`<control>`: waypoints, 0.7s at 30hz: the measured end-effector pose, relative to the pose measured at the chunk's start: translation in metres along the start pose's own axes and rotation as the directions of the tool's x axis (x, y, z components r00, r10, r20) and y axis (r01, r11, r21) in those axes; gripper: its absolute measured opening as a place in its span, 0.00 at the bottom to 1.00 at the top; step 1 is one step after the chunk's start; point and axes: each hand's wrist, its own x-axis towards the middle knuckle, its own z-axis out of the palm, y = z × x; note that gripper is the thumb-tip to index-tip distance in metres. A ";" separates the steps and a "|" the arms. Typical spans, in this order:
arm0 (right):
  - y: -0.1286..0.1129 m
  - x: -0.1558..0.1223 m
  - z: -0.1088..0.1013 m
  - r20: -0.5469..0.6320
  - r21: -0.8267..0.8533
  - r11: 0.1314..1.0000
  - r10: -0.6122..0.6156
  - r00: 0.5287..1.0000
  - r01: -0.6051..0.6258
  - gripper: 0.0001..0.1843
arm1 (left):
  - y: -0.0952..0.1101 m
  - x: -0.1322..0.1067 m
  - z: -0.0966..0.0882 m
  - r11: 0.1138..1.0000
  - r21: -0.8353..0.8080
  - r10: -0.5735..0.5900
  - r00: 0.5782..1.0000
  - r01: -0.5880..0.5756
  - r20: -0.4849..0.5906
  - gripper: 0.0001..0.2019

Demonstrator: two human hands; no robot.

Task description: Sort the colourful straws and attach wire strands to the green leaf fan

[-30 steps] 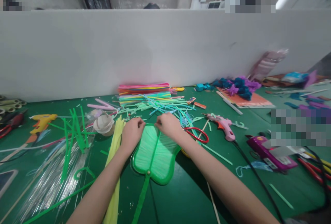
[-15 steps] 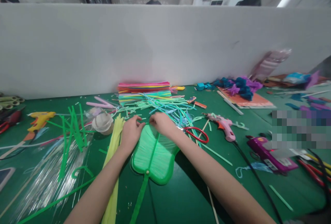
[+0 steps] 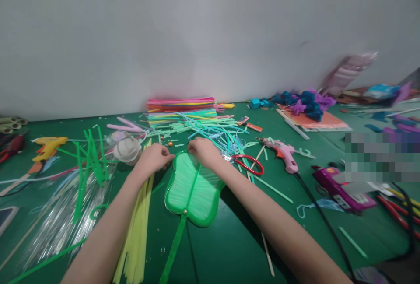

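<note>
A green lobed hand fan [image 3: 193,192] lies over the table, its wrapped green handle [image 3: 173,249] pointing toward me. A small gold bead [image 3: 185,211] sits where the handle meets the fan. My right hand [image 3: 204,150] is closed on the fan's top edge, with its fingertips partly hidden. At the upper left rim, my left hand [image 3: 154,159] has its fingers pressed together; anything between them is too small to make out. Yellow strips [image 3: 139,227] lie under my left wrist. Red-handled scissors [image 3: 247,164] rest just right of my right hand.
Pipe cleaners [image 3: 183,108] are stacked against the white partition [image 3: 197,47]. A pink glue gun [image 3: 285,155] and a purple device [image 3: 343,187] lie on the right. On the left are a yellow glue gun [image 3: 49,148], a white cup [image 3: 127,150] and clear plastic film [image 3: 62,218].
My left hand has shifted left and slightly down, from the fan's top to its upper left side. The right hand stays at the top edge. The view has tilted down slightly.
</note>
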 end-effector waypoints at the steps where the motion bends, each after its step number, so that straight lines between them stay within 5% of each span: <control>1: 0.000 0.000 0.000 0.000 0.001 1.000 0.001 1.000 -0.001 0.11 | 0.001 -0.001 -0.001 1.000 0.013 0.007 1.000 -0.007 0.013 0.14; 21: -0.019 0.003 -0.011 0.034 -0.062 0.997 0.036 0.999 -0.034 0.10 | 0.007 -0.001 0.009 0.957 0.260 0.150 0.987 -0.130 -0.060 0.11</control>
